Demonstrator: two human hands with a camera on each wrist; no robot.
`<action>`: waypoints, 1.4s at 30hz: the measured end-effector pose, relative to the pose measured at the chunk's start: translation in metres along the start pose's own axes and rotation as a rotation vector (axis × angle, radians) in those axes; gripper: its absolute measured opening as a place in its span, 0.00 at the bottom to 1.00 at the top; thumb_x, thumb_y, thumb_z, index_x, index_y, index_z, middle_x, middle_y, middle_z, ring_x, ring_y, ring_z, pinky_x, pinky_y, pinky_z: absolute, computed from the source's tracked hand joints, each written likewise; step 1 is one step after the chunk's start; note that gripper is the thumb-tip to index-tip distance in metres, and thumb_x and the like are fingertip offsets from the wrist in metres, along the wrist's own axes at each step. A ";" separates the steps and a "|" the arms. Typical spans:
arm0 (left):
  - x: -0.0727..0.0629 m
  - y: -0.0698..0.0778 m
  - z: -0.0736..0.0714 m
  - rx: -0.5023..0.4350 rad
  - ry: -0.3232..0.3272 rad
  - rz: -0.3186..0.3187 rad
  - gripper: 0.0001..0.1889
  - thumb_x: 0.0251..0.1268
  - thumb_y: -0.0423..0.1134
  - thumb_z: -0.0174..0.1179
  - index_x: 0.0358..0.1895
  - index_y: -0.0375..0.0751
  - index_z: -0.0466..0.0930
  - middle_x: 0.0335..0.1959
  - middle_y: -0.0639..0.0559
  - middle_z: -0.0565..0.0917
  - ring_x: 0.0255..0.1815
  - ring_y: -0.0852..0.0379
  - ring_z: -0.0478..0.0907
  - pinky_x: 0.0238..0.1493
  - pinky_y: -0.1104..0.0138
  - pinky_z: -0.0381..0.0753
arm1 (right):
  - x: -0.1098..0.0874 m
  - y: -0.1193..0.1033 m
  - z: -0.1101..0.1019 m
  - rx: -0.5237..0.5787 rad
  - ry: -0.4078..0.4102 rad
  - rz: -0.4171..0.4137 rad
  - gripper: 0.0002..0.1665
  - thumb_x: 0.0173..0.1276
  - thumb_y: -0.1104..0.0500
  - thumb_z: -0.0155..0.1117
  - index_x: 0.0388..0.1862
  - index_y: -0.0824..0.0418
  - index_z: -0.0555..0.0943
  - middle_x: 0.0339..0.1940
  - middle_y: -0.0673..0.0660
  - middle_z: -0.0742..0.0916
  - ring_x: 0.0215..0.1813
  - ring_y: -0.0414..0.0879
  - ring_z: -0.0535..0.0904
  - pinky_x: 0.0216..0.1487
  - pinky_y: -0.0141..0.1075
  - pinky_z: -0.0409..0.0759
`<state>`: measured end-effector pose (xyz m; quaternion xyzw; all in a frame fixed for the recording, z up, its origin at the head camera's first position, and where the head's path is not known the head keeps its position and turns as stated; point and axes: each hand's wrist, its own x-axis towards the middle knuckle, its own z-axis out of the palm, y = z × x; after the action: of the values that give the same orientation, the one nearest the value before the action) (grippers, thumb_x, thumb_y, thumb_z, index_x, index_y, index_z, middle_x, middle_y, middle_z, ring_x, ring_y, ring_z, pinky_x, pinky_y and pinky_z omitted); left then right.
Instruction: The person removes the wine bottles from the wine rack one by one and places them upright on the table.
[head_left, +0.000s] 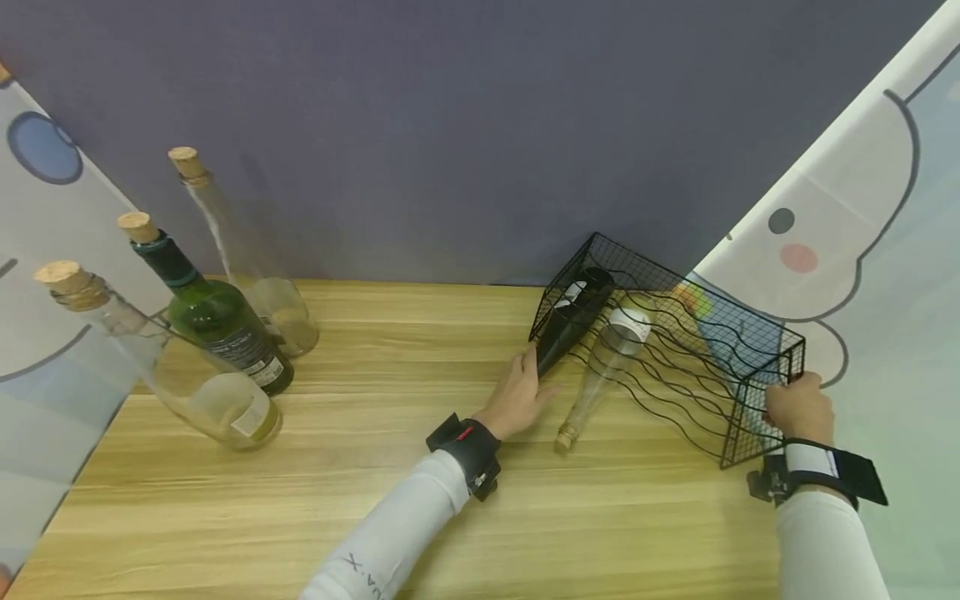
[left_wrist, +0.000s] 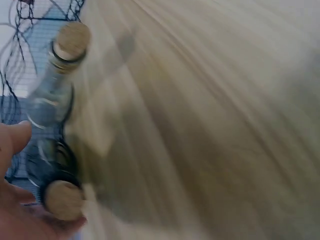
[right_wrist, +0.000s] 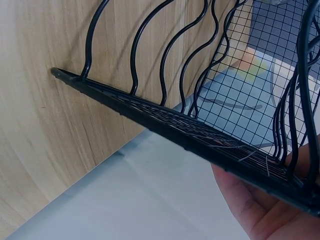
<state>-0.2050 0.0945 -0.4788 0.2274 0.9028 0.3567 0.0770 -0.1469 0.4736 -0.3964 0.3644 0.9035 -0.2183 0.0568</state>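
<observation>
The dark bottle [head_left: 572,323] has its neck beside my loosely spread left hand [head_left: 516,397]; my right hand [head_left: 802,407] grips the rack [head_left: 750,418].

We have our left hand [left_wrist: 22,215] in the low left corner, with the thumb [left_wrist: 19,136] held apart from the fingers [left_wrist: 57,227], and the fingers are right by the round cork [left_wrist: 65,200] of a dark bottle [left_wrist: 51,159]. Just above it we see a clear bottle [left_wrist: 49,104] with its own cork, and thin black wires of a rack [left_wrist: 45,19] near the left edge. To the right we see the wood table [left_wrist: 240,165], with long lines and soft gray shadows, all a bit blurry.
</observation>
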 end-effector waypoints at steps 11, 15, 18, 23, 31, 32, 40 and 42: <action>-0.003 -0.009 0.009 -0.225 -0.043 -0.092 0.28 0.77 0.33 0.46 0.74 0.27 0.51 0.69 0.30 0.66 0.69 0.38 0.69 0.67 0.50 0.72 | -0.002 -0.001 -0.002 -0.005 0.000 -0.008 0.38 0.67 0.59 0.38 0.68 0.84 0.46 0.49 0.86 0.72 0.46 0.73 0.73 0.37 0.53 0.74; -0.002 -0.009 0.008 -0.189 -0.064 -0.128 0.27 0.77 0.34 0.44 0.72 0.25 0.54 0.66 0.31 0.69 0.66 0.40 0.72 0.65 0.52 0.75 | -0.001 0.000 -0.001 -0.006 0.005 -0.011 0.38 0.66 0.59 0.38 0.68 0.84 0.47 0.49 0.86 0.72 0.45 0.73 0.73 0.36 0.53 0.74; -0.003 -0.010 0.007 -0.203 -0.117 -0.167 0.26 0.79 0.40 0.43 0.71 0.26 0.55 0.49 0.37 0.78 0.46 0.47 0.80 0.46 0.58 0.81 | 0.000 0.000 -0.001 -0.009 0.008 -0.017 0.38 0.66 0.59 0.38 0.67 0.84 0.48 0.48 0.86 0.72 0.45 0.73 0.73 0.36 0.53 0.74; -0.004 -0.011 0.005 -0.214 -0.188 -0.251 0.33 0.81 0.52 0.37 0.73 0.27 0.52 0.40 0.39 0.80 0.34 0.49 0.79 0.34 0.60 0.78 | 0.000 0.000 -0.002 -0.008 0.007 -0.018 0.37 0.66 0.59 0.38 0.67 0.84 0.48 0.45 0.85 0.74 0.44 0.72 0.74 0.35 0.52 0.75; -0.004 -0.009 0.002 -0.157 -0.129 -0.286 0.35 0.81 0.55 0.35 0.74 0.27 0.55 0.65 0.31 0.74 0.54 0.43 0.80 0.56 0.51 0.80 | 0.000 0.001 -0.002 -0.015 0.011 -0.015 0.38 0.66 0.60 0.38 0.67 0.84 0.47 0.45 0.85 0.73 0.42 0.71 0.74 0.34 0.51 0.74; -0.004 -0.009 0.001 -0.145 -0.121 -0.286 0.35 0.81 0.55 0.35 0.73 0.27 0.56 0.65 0.32 0.75 0.53 0.44 0.81 0.55 0.51 0.80 | 0.000 0.001 -0.002 -0.015 0.014 -0.014 0.38 0.66 0.60 0.38 0.67 0.84 0.48 0.45 0.85 0.73 0.42 0.71 0.74 0.34 0.51 0.74; -0.005 -0.008 0.003 -0.058 -0.039 -0.287 0.37 0.77 0.60 0.42 0.69 0.26 0.65 0.56 0.33 0.82 0.49 0.42 0.85 0.44 0.55 0.84 | 0.000 0.002 -0.001 -0.017 0.009 -0.016 0.38 0.67 0.59 0.38 0.67 0.85 0.47 0.46 0.86 0.73 0.44 0.73 0.74 0.35 0.52 0.74; -0.005 -0.009 0.002 -0.059 -0.022 -0.294 0.37 0.76 0.60 0.43 0.67 0.26 0.68 0.48 0.35 0.85 0.37 0.46 0.85 0.34 0.59 0.83 | 0.000 0.001 -0.001 -0.015 0.008 -0.014 0.38 0.67 0.59 0.38 0.68 0.85 0.47 0.47 0.86 0.73 0.45 0.73 0.73 0.36 0.53 0.74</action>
<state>-0.2029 0.0877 -0.4868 0.0942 0.9146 0.3656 0.1451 -0.1458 0.4748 -0.3963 0.3583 0.9079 -0.2104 0.0545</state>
